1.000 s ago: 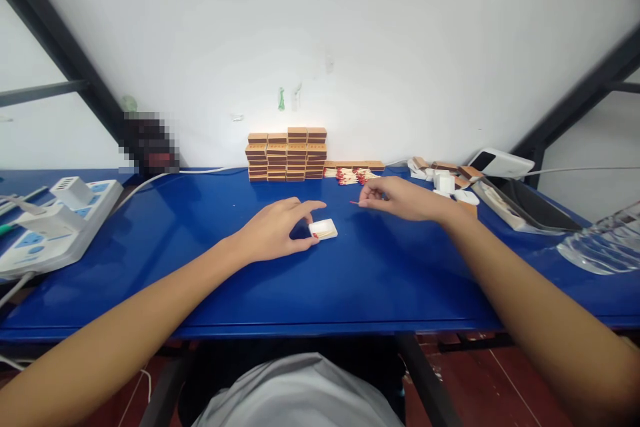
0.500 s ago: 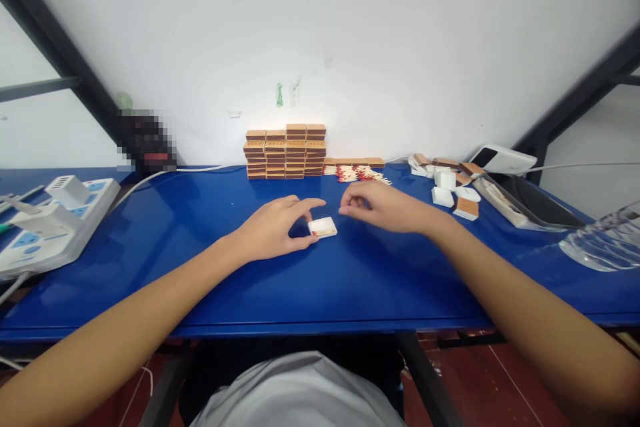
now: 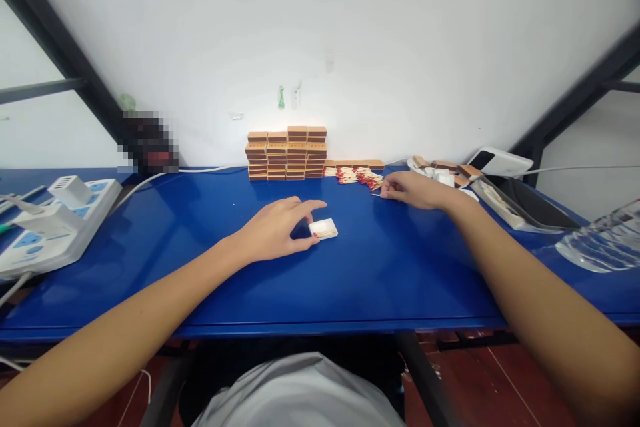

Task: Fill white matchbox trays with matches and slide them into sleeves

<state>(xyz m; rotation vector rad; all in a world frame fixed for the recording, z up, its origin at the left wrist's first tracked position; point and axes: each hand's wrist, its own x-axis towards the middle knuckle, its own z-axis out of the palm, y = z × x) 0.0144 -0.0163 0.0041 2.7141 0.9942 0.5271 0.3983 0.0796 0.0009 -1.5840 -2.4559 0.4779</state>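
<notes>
Blue table [image 3: 280, 300] beneath, parted left fingers [image 3: 304, 244] hold a white tray [image 3: 327, 227] between them, right fingers [image 3: 388, 191] pinching a match [image 3: 376, 195].

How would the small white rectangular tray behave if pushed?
The small white rectangular tray probably slides on the glossy blue tabletop. Being low and flat, it's unlikely to tip. Its few red-headed wooden matches might shift, with space beside them.

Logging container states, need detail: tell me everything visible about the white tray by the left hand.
The white tray is small, shallow, rectangular and open-topped, apparently thin card. It lies flat, open side up, on the blue table. A few matches lie along its near side, red heads leftward, too small to count surely. The left hand has its thumb at the near-left corner, a finger by the far-left.
</notes>
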